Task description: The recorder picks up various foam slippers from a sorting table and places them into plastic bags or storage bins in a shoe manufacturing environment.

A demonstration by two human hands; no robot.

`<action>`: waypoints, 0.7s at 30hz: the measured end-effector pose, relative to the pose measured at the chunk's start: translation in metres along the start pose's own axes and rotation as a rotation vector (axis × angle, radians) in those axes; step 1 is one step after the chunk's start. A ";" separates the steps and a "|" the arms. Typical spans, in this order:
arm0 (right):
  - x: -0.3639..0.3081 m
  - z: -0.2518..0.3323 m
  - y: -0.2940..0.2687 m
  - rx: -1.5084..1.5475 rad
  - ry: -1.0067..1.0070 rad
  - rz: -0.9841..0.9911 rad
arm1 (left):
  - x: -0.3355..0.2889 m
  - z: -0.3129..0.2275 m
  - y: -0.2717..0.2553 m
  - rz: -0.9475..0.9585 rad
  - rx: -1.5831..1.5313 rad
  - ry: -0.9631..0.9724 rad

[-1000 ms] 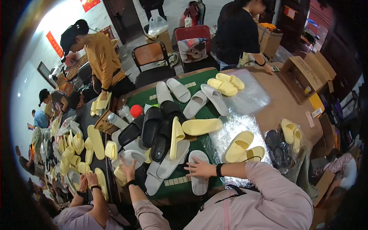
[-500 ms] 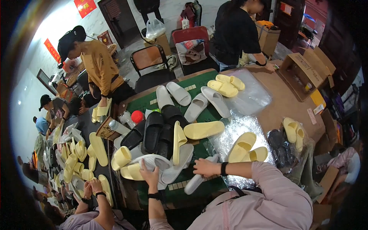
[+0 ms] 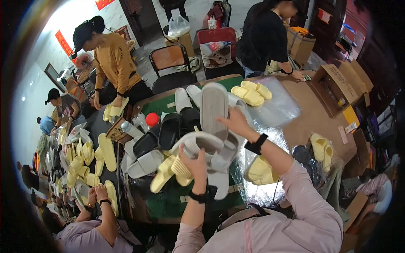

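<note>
My left hand [image 3: 195,165] is closed on a white slipper [image 3: 213,142] with a ribbed strap, tilted over the pile. My right hand [image 3: 237,122] grips a grey slipper [image 3: 214,103] held up on end, its flat face toward me; the fingers press on its right edge. Under and beside the left hand lie yellow slippers [image 3: 163,173]. Black slippers [image 3: 169,131] and a white slipper [image 3: 145,163] sit to the left of the pile. Another white slipper [image 3: 219,184] lies below the held ones, partly covered.
Yellow slippers [image 3: 262,170] rest on a silvery plastic sheet [image 3: 263,196] at the right. Clear plastic bags [image 3: 280,103], a cardboard box [image 3: 333,92] and a red-lidded jar [image 3: 152,119] stand farther off. Several co-workers handle slippers at the left; another person [image 3: 263,40] stands across the table.
Both hands have risen from the table, each lifting a slipper. My right hand has moved up and away from me; my left has moved right. Slippers in the pile and on the silvery sheet have shifted.
</note>
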State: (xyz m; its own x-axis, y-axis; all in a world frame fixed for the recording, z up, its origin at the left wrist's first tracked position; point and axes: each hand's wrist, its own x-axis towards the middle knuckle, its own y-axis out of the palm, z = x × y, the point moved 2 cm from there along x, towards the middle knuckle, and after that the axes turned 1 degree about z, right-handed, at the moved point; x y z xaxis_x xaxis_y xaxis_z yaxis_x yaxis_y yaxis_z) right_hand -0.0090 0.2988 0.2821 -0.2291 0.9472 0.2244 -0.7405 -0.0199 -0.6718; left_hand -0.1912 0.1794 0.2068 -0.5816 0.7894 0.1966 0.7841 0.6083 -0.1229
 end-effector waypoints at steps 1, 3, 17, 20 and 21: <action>0.014 0.000 -0.004 -0.002 -0.004 0.003 | 0.007 -0.004 0.014 0.017 -0.030 0.010; 0.040 -0.017 -0.009 0.233 0.074 -0.179 | 0.015 -0.025 0.042 0.067 0.002 0.050; -0.048 -0.124 0.052 0.096 0.401 0.023 | 0.001 0.037 0.025 0.329 0.695 0.164; -0.058 -0.099 0.065 0.512 0.292 0.137 | 0.002 0.054 0.018 0.243 0.627 0.145; -0.060 -0.090 0.066 0.352 0.116 0.142 | 0.001 0.054 0.016 0.221 0.677 0.139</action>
State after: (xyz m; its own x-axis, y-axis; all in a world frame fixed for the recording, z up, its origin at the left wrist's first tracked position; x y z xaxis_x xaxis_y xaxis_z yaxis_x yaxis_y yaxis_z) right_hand 0.0133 0.2695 0.1608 -0.2869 0.9566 0.0516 -0.8825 -0.2430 -0.4026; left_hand -0.1908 0.1940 0.1524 -0.3568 0.9092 0.2144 0.5473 0.3895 -0.7408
